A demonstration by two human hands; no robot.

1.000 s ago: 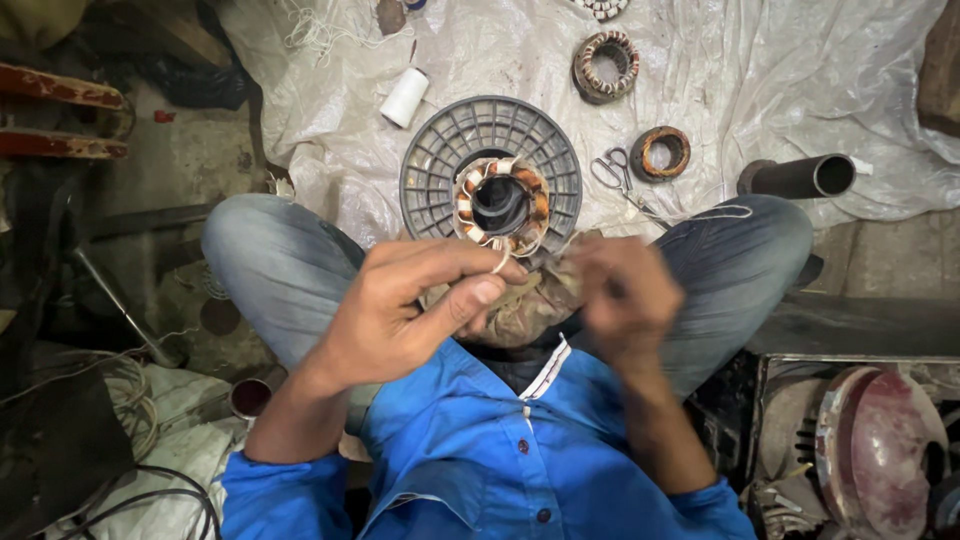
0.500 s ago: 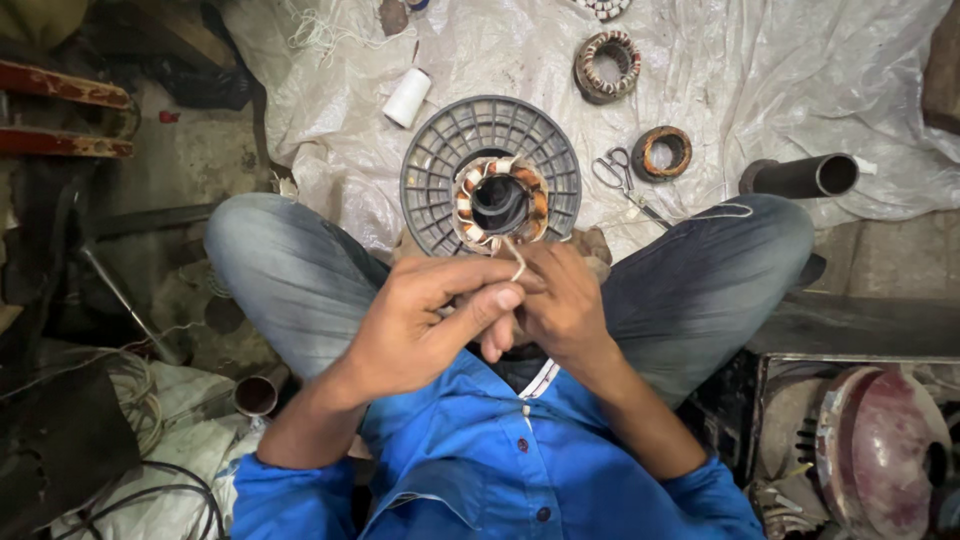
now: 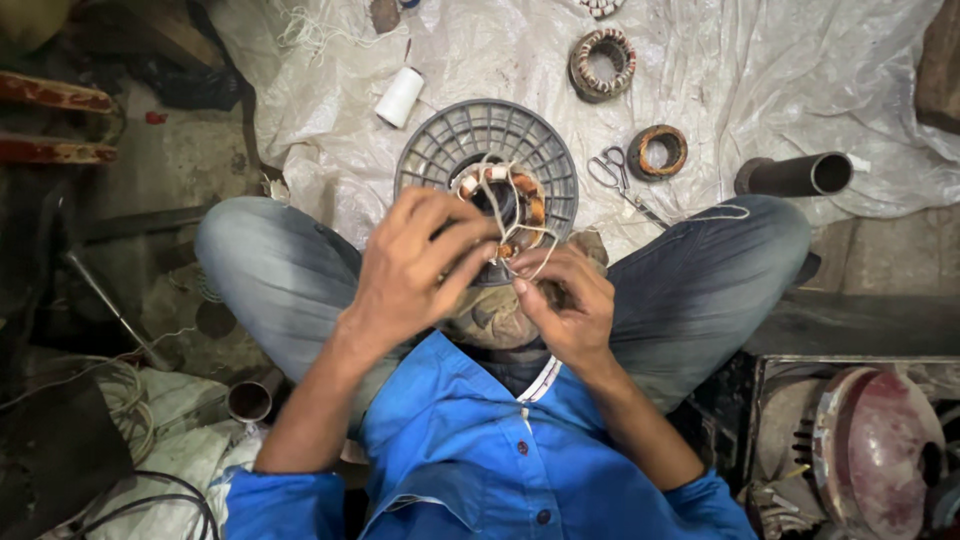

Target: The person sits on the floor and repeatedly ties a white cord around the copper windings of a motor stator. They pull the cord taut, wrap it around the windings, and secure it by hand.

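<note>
Here the left hand (image 3: 415, 265) and right hand (image 3: 565, 300) meet over the motor winding (image 3: 505, 205), which sits in the middle of a grey ribbed disc (image 3: 440, 150) on the white sheet (image 3: 760, 70) between the person's knees. Both sets of fingers are pinched shut on a thin pale cord (image 3: 492, 205) that loops over the copper coils. To lace well, the cord likely wants even tension, each loop snug against the coil, and no sharp tug that could nick the wire. Scissors (image 3: 610, 172) and a white spool (image 3: 400, 96) lie near.
</note>
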